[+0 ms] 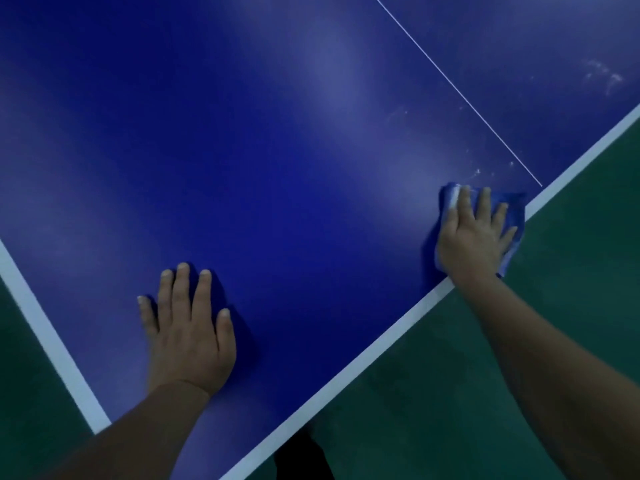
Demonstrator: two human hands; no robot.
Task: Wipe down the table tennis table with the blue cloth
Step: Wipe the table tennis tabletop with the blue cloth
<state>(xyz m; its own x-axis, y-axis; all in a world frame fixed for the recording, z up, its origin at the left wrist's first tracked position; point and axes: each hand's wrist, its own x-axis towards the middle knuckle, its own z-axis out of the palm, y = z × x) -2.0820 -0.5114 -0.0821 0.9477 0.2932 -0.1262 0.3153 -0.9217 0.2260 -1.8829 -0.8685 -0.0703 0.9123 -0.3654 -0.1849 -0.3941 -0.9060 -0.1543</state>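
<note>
Blue cloth (516, 216), crumpled, flat on table tennis counter (277, 150) at right of frame, by white edge stripe, one corner overhanging. Counter: deep blue, thin white centre line, whitish smudges upper right.

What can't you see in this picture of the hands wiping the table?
Head view, the only one:
- Most of the blue cloth: covered by the right hand.
- The table: its far end and net are cut off by the frame's edge.
- The table top under the left hand.
- White smudges: too blurred to identify.
</note>
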